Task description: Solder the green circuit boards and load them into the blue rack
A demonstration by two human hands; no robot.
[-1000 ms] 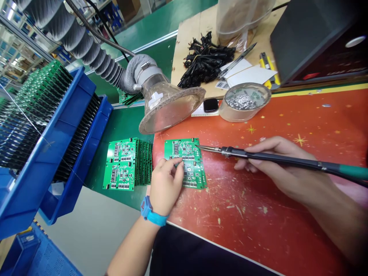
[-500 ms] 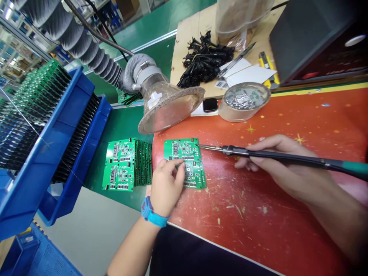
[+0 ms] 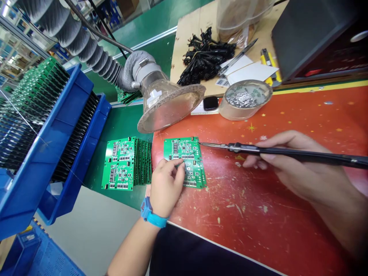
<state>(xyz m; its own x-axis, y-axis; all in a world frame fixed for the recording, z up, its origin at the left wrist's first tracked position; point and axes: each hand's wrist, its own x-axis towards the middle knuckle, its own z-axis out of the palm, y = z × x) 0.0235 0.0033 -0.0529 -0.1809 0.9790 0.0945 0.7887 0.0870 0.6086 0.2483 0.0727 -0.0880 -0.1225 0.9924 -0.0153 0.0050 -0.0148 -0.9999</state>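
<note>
Green circuit boards [image 3: 184,147] lie on the red mat, at least two layered slightly out of line. Over the middle of the upper one rests my left hand [image 3: 168,184], thumb and forefinger drawn together and gripping it; the fingers hide part of its surface. My right hand [image 3: 284,153] is closed round a black soldering iron [image 3: 247,147] like a pen. The iron's thin tip points left, at the board's upper right edge; whether it touches cannot be made out. Left of these, a stack of similar boards [image 3: 119,163] sits on the green bench.
A clear fume hood [image 3: 171,109] on a grey hose hangs behind the boards. Beyond the mat are a round tub of solder bits [image 3: 244,100], bundled black leads [image 3: 204,61], a yellow cutter [image 3: 270,67] and a dark machine [image 3: 313,42]. Blue bins [image 3: 61,126] of boards stand left.
My right hand has drawn the soldering iron slightly right, its tip moving from over the board to its edge. My left hand and the boards stay put.
</note>
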